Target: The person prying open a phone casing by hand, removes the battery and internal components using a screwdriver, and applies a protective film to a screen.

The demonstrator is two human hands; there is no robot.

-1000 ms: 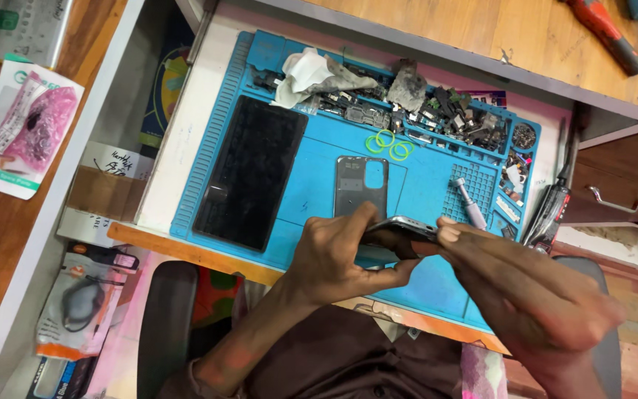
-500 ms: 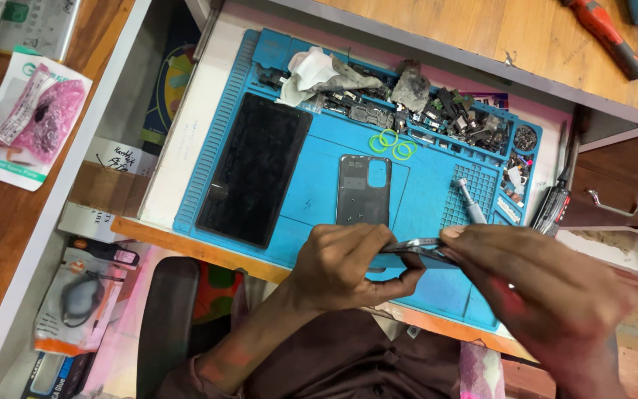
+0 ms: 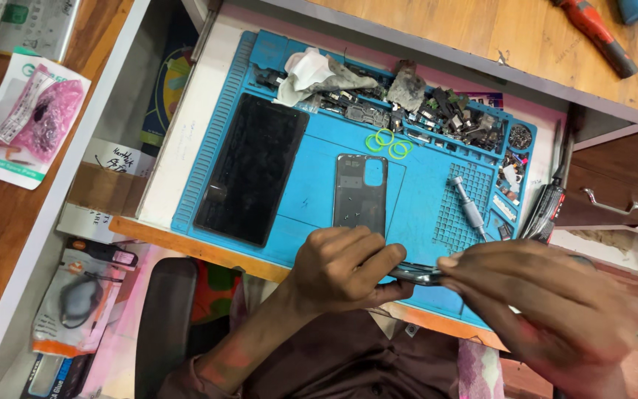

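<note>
My left hand and my right hand both grip a thin dark phone body, held edge-on over the near edge of the blue work mat. The left hand's fingers curl around its left end, the right hand's fingertips pinch its right end. Most of the phone body is hidden by my fingers. On the mat just beyond my left hand lies a grey phone back cover, flat, with its camera cutout at the far end. A large black screen panel lies to its left.
A small silver screwdriver lies on the mat's grid area. Green rings, a crumpled white cloth and several small parts fill the mat's far trays. A red-handled tool lies on the wooden desk. Packaged goods sit at left.
Both hands with the phone body have shifted slightly toward me and to the right, uncovering more of the grey back cover on the mat.
</note>
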